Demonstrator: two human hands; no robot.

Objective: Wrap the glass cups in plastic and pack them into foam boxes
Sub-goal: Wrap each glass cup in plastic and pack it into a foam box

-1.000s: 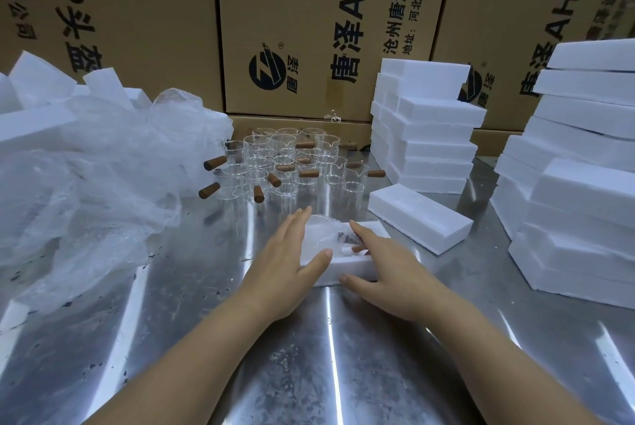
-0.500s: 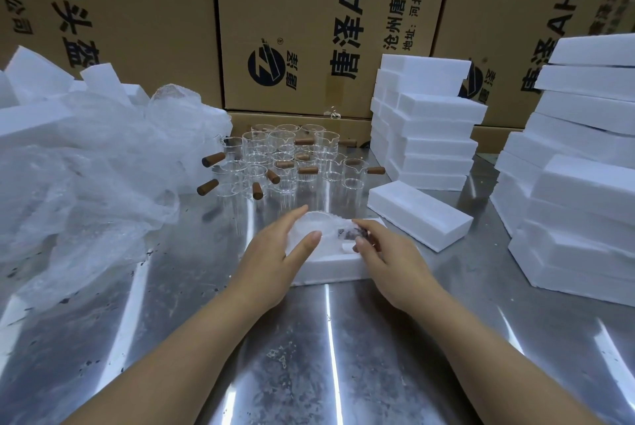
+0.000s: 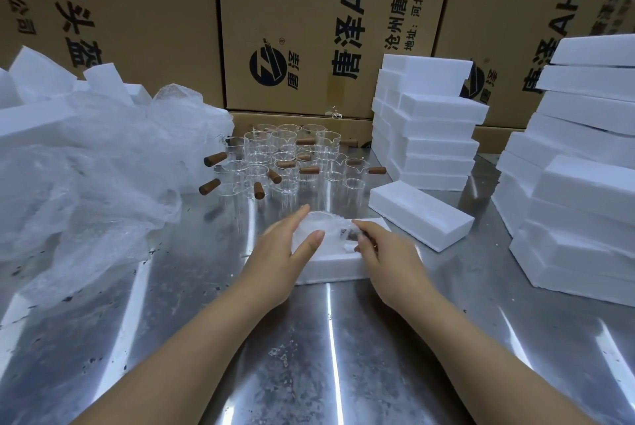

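Your left hand (image 3: pixel 285 252) curls round the plastic-wrapped cup (image 3: pixel 321 230) & your right hand (image 3: pixel 385 252) pinches its handle end, seating it in the open foam box (image 3: pixel 330 266), mid-desk (image 3: pixel 309 356). Packing step, prob. Next needs a gentle press-in, then the foam block (image 3: pixel 419 215) nearby as cover.

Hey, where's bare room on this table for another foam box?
Bare table near you: between the plastic heap and left hand, and between right hand and right foam stack. Crowded: glass cups at the back, the loose foam box, the open box where both hands hold the wrapped cup.
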